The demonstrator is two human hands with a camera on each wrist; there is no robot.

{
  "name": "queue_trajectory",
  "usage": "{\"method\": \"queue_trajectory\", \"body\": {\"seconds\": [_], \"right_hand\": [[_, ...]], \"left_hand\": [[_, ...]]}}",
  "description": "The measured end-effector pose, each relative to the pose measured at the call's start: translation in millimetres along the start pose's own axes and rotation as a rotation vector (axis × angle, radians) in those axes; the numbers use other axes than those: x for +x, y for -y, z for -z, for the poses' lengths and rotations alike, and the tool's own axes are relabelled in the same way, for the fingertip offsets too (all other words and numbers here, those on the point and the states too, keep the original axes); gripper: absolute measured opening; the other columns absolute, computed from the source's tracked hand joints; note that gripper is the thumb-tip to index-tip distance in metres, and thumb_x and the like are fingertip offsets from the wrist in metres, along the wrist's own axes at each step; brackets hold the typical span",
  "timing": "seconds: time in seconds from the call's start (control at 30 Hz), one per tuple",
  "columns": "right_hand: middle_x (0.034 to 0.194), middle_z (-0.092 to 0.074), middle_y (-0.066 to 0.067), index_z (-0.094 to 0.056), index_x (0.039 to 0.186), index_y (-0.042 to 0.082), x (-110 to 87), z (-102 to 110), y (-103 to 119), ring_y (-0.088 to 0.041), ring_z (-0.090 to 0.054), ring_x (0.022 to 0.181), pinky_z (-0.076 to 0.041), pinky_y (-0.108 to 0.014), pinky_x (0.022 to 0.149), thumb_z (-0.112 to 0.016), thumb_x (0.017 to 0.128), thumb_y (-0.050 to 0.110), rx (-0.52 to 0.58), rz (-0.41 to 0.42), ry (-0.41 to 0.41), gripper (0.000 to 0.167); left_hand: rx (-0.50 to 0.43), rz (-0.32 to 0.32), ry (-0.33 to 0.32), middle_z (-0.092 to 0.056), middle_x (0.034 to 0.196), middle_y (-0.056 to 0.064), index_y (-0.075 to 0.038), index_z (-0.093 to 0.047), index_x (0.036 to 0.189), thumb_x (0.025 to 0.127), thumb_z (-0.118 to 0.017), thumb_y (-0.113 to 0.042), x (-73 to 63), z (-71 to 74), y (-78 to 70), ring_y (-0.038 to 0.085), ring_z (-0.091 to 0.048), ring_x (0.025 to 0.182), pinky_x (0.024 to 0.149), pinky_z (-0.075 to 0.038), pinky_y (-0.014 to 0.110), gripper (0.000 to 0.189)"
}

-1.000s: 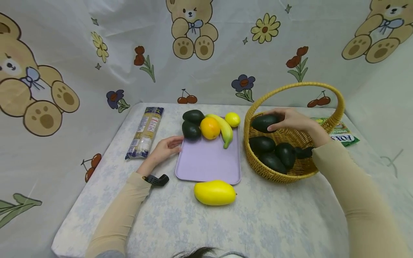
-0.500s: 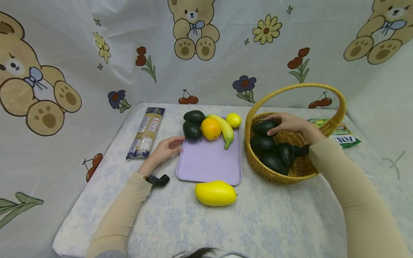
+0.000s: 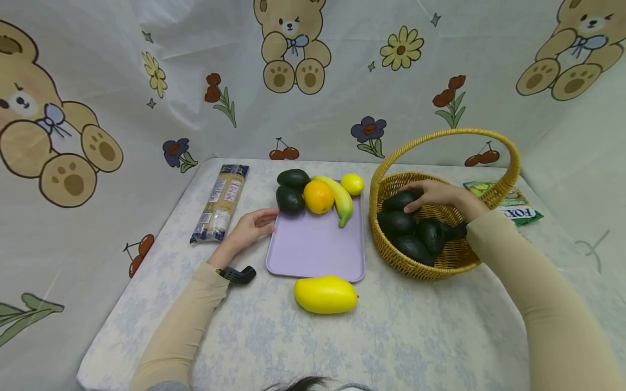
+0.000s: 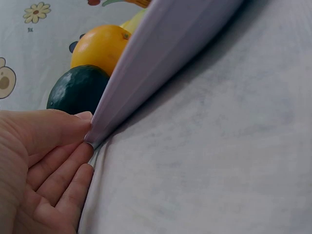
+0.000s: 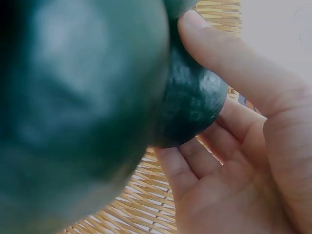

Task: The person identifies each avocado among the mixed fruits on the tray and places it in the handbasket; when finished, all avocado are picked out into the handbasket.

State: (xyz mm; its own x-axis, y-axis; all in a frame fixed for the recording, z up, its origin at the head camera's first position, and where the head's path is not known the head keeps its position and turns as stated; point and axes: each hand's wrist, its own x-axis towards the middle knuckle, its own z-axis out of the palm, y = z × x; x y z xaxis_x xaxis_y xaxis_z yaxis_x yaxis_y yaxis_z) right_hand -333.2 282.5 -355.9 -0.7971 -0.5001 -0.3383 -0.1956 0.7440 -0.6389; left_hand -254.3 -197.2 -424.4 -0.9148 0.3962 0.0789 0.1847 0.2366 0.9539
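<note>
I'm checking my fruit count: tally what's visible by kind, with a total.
Avocados: 6 (4 in the basket, 2 beside the orange)
Orange: 1
Banana: 1
Lemon: 1
Large yellow mango-like fruit: 1
Total: 10

My sleeves (image 3: 533, 282) are plain beige, my avocados (image 3: 395, 223) dark green, my basket (image 3: 424, 273) golden yellow, my tray (image 3: 315, 250) lilac; pale blue mottling patterns my whitish tablecloth (image 3: 386, 331).
</note>
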Motion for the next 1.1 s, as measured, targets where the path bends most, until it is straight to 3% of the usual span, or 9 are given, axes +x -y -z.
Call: {"method": "queue_trajectory", "body": {"seconds": [0.43, 0.63, 0.97, 1.1], "right_hand": [[0.14, -0.041, -0.022, -0.041, 0.141, 0.0, -1.8, 2, 7, -0.038, -0.036, 0.128, -0.03, -0.059, 0.104, -0.071, 0.086, 0.024, 0.004, 0.049, -0.042, 0.066], [0.142, -0.04, -0.023, -0.037, 0.142, -0.002, -7.9, 7, 13, -0.039, -0.033, 0.132, -0.028, -0.057, 0.107, -0.068, 0.088, 0.021, 0.061, 0.068, -0.026, 0.066], [0.14, -0.046, -0.013, -0.043, 0.141, 0.01, -44.6, 17, 48, -0.03, -0.041, 0.128, -0.034, -0.054, 0.104, -0.065, 0.091, 0.025, 0.067, 0.131, -0.136, 0.057], [0.137, -0.049, -0.007, -0.046, 0.14, 0.014, -66.4, 13, 62, -0.019, -0.046, 0.124, -0.04, -0.04, 0.102, -0.066, 0.09, 0.025, 0.062, 0.175, -0.212, 0.054]], "left_hand": [[0.011, 0.008, 0.0, -0.044, 0.134, 0.031, 0.016, -0.043, 0.131, 0.088, -0.058, 0.009, -0.7, 0.1, -1.0, 0.044, -0.042, 0.124, 0.105, -0.036, 0.047, 0.047], [0.001, 0.006, 0.001, -0.044, 0.134, 0.031, 0.015, -0.044, 0.131, 0.088, -0.059, 0.009, -1.3, 0.2, -1.7, 0.043, -0.042, 0.125, 0.106, -0.036, 0.047, 0.046], [0.005, 0.002, 0.001, -0.044, 0.134, 0.032, 0.016, -0.043, 0.131, 0.088, -0.059, 0.009, -1.7, 0.7, -1.3, 0.045, -0.041, 0.124, 0.105, -0.035, 0.049, 0.046], [0.01, -0.001, 0.003, -0.044, 0.134, 0.031, 0.016, -0.043, 0.131, 0.088, -0.059, 0.009, -0.2, 1.3, -1.7, 0.045, -0.041, 0.124, 0.105, -0.035, 0.049, 0.047]]}}
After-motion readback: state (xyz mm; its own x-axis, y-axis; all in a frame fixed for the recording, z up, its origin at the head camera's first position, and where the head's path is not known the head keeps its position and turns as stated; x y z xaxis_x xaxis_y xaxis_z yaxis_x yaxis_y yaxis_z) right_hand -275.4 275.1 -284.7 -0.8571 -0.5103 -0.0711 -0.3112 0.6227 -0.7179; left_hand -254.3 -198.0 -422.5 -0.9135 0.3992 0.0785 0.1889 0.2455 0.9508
